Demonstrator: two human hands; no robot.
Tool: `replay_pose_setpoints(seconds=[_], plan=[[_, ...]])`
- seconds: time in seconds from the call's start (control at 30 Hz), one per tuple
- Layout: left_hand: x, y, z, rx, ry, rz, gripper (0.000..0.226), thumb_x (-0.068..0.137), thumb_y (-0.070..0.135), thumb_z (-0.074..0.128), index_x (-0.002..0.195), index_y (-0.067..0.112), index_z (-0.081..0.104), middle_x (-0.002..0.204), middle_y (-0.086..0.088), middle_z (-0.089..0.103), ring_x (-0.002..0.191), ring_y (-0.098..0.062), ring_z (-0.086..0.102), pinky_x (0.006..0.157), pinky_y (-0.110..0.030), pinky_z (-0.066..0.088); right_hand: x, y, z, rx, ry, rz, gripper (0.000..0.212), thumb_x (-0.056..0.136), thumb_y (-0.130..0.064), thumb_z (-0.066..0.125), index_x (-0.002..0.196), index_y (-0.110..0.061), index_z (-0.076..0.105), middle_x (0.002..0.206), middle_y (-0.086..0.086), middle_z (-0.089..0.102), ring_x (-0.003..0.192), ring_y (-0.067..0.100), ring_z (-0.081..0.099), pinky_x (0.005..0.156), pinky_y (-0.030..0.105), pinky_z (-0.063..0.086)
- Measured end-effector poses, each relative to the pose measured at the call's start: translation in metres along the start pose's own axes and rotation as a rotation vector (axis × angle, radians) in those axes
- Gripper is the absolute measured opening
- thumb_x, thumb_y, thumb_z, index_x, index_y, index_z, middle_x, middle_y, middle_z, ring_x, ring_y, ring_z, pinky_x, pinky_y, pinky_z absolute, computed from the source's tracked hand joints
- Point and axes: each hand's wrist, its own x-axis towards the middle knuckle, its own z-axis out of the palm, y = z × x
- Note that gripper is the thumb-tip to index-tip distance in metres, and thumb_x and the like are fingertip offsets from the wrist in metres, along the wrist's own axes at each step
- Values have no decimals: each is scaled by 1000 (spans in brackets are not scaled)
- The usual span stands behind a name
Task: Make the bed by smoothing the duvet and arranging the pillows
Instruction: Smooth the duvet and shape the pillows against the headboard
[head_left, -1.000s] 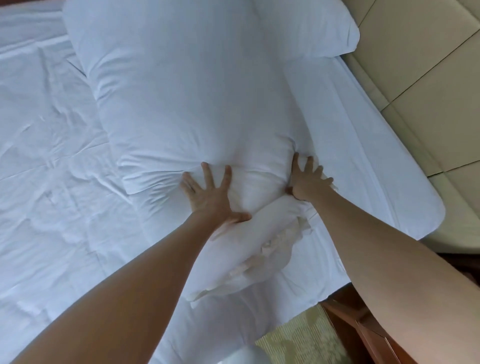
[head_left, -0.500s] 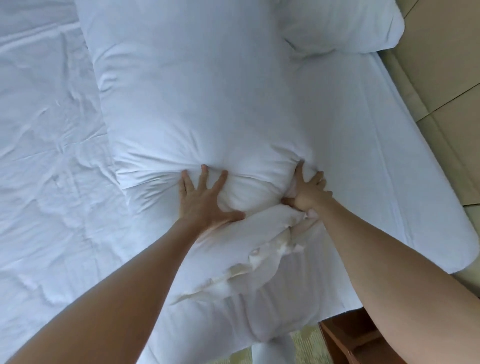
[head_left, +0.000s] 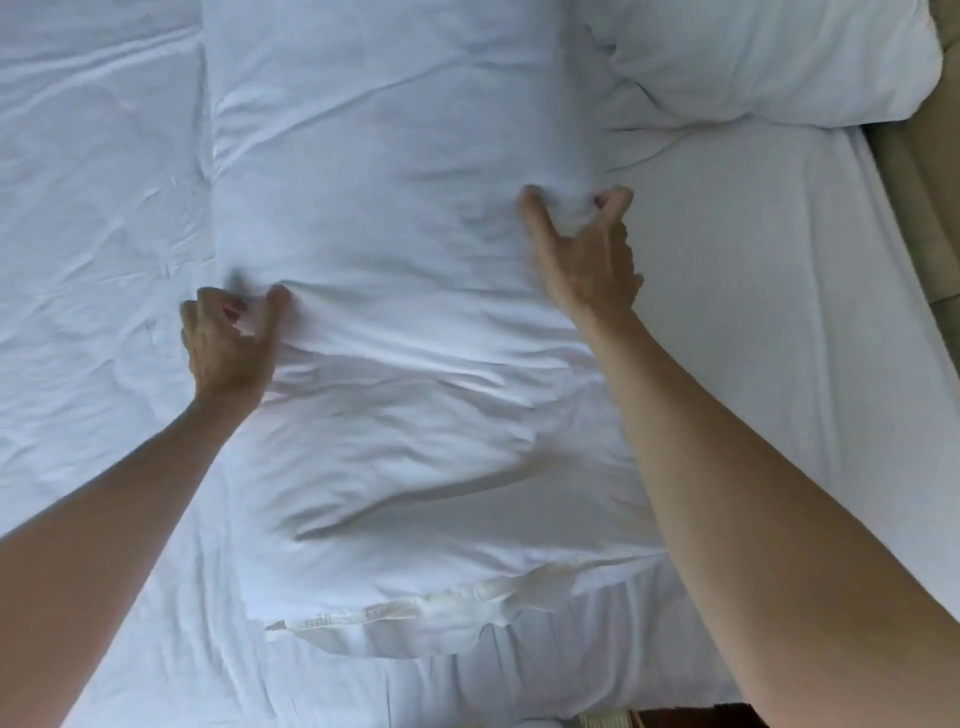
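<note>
Long white pillow (head_left: 395, 312), lying lengthwise on the bed (head_left: 753, 312): we hold it with our left hand (head_left: 228, 343) and right hand (head_left: 584, 254), each grip pinched on its cover; risk, cover slipping off the filling if tugged.

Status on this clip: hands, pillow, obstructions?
Left hand, right hand both pinching long white fabric pillow. Second white pillow beside. Nothing obstructing.

**Surface notes: bedding**

Long pillow (head_left: 405, 218): white matt woven cloth, creased, cream inner fabric at near end. Second pillow (head_left: 769, 62): same cloth, smoother. Duvet (head_left: 93, 218): white, heavily wrinkled. Sheet (head_left: 779, 270): smooth, taut. Headboard (head_left: 914, 171): beige, padded-looking.
</note>
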Motion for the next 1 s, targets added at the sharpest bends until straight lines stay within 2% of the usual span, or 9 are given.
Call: replay_pose_setpoints(seconds=[0.1, 0.2, 0.3, 0.43, 0.53, 0.6, 0.77, 0.87, 1.0], plan=[[38, -3, -2, -193, 15, -208, 71, 64, 88, 53, 100, 27, 45, 111, -6, 53, 105, -26, 57, 99, -44, 46, 24, 2, 11, -43, -10, 108, 101, 51, -96, 50, 125, -32, 28, 123, 3, 54, 116, 33, 53, 102, 59, 33], [68, -4, 13, -216, -228, -320, 105, 57, 89, 61, 135, 21, 40, 133, -5, 52, 114, -22, 57, 101, -40, 47, 49, 28, 18, -114, -107, 267, 131, 43, -101, 50, 149, -35, 12, 147, 10, 41, 135, 35, 40, 110, 61, 26], [90, -4, 41, -159, -357, -339, 113, 63, 79, 68, 146, 13, 30, 129, 7, 48, 115, -15, 51, 101, -35, 45, 74, 42, 27, -144, -160, 362, 139, 39, -104, 48, 152, -29, 19, 151, 10, 38, 138, 34, 37, 113, 58, 26], [123, -34, 73, -89, -361, -454, 134, 27, 93, 70, 136, 17, 53, 132, 2, 61, 117, -16, 60, 104, -35, 46, 91, 53, 51, -170, -99, 341, 132, 44, -101, 50, 143, -16, 35, 142, 11, 46, 132, 32, 43, 108, 48, 33], [118, -34, 82, -58, -399, -485, 137, 32, 94, 68, 139, 10, 51, 136, -1, 58, 122, -20, 58, 104, -34, 45, 96, 61, 56, -129, -84, 291, 117, 53, -96, 54, 138, -16, 42, 138, 9, 54, 125, 32, 53, 101, 43, 40], [110, -33, 82, -56, -443, -480, 127, 42, 92, 67, 136, 7, 54, 135, -6, 60, 120, -25, 58, 103, -35, 46, 95, 66, 52, -105, -60, 258, 107, 59, -93, 55, 136, -19, 50, 134, 7, 60, 121, 31, 57, 97, 39, 43], [78, -21, 52, 11, -297, -464, 106, 66, 82, 62, 131, -1, 52, 134, -18, 57, 124, -36, 53, 106, -43, 43, 76, 54, 31, -27, -76, 209, 80, 77, -78, 58, 120, -11, 65, 113, 8, 66, 109, 27, 61, 83, 29, 41], [50, -16, 24, -49, -339, -508, 110, 60, 88, 60, 129, 2, 55, 130, -17, 58, 121, -36, 54, 103, -43, 44, 50, 43, 5, -21, -121, 232, 68, 82, -74, 58, 105, -10, 63, 84, 1, 56, 93, 23, 55, 79, 27, 40], [-9, -22, -25, -116, -418, -603, 122, 43, 97, 58, 121, 3, 61, 116, -12, 64, 104, -33, 62, 86, -38, 52, -11, 40, -33, -85, -176, 312, 84, 80, -80, 52, 108, -2, 65, 95, 9, 61, 98, 27, 60, 83, 31, 45]])
